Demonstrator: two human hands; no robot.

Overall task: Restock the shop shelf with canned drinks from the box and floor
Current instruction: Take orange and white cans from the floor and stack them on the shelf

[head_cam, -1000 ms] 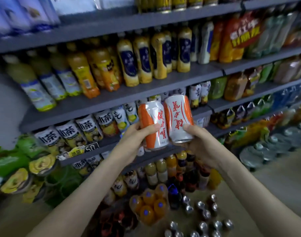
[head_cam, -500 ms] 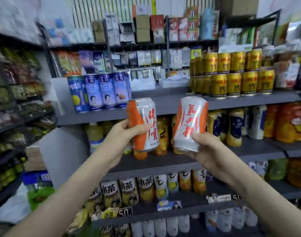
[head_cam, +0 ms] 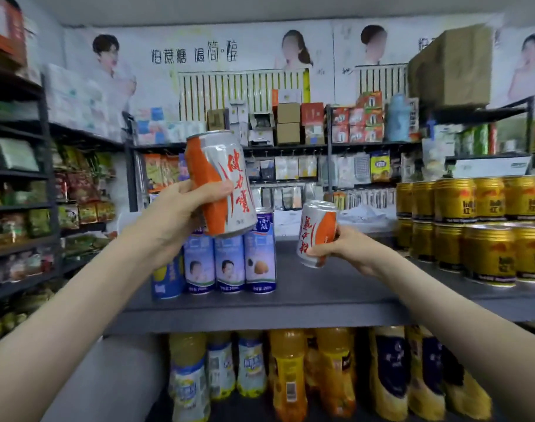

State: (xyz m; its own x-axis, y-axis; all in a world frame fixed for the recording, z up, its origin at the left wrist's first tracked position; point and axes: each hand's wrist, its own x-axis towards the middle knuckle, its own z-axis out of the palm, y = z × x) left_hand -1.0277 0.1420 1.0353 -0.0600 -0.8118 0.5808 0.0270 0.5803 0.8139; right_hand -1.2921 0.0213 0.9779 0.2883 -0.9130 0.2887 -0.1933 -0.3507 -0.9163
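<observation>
My left hand (head_cam: 181, 208) grips an orange and white can (head_cam: 220, 181) with red lettering, held tilted in front of the blue cans. My right hand (head_cam: 348, 248) grips a second orange and white can (head_cam: 316, 233), reached out over the grey top shelf (head_cam: 321, 287), its base just above the bare shelf surface. This can sits in the gap between the blue cans and the gold cans.
A row of blue and white cans (head_cam: 229, 263) stands on the shelf's left part. Stacked gold cans (head_cam: 479, 226) fill the right. Yellow drink bottles (head_cam: 290, 373) line the shelf below. Snack racks (head_cam: 25, 208) stand at the left, boxes on a far shelf (head_cam: 290, 123).
The view has risen from the lower shelves to the top shelf. My right hand has carried its can forward and down over the shelf. My left hand stays raised with its can.
</observation>
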